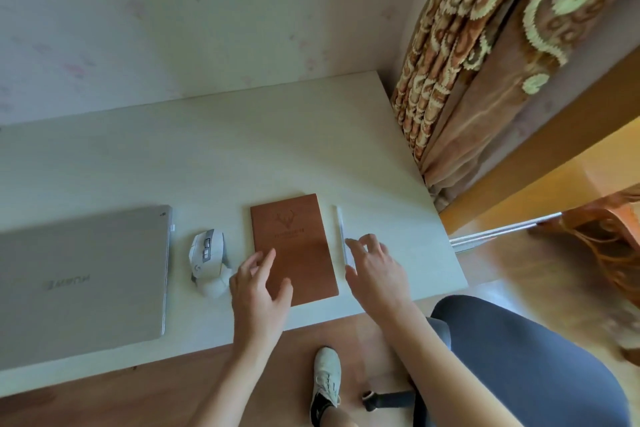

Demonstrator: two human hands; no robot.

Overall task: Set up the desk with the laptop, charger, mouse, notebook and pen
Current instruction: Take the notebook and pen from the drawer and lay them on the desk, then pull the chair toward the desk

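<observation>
A: Where do the items lie on the worktop (242, 149)?
B: Closed laptop (83, 274) at left, then mouse (207, 258), brown notebook (294, 246), pen (341, 232) at right.
A: And the hands?
B: Left hand (258, 284) spread wide, empty, over the notebook's near corner; right hand (375, 263) open, fingers at the pen.

laptop (83, 274): left part cut off by the frame's left edge
pen (341, 232): lower end hidden under the right hand (375, 265)
notebook (294, 246): lower-left corner covered by the left hand (258, 288)
curtain (485, 55): blurred, upper right
</observation>
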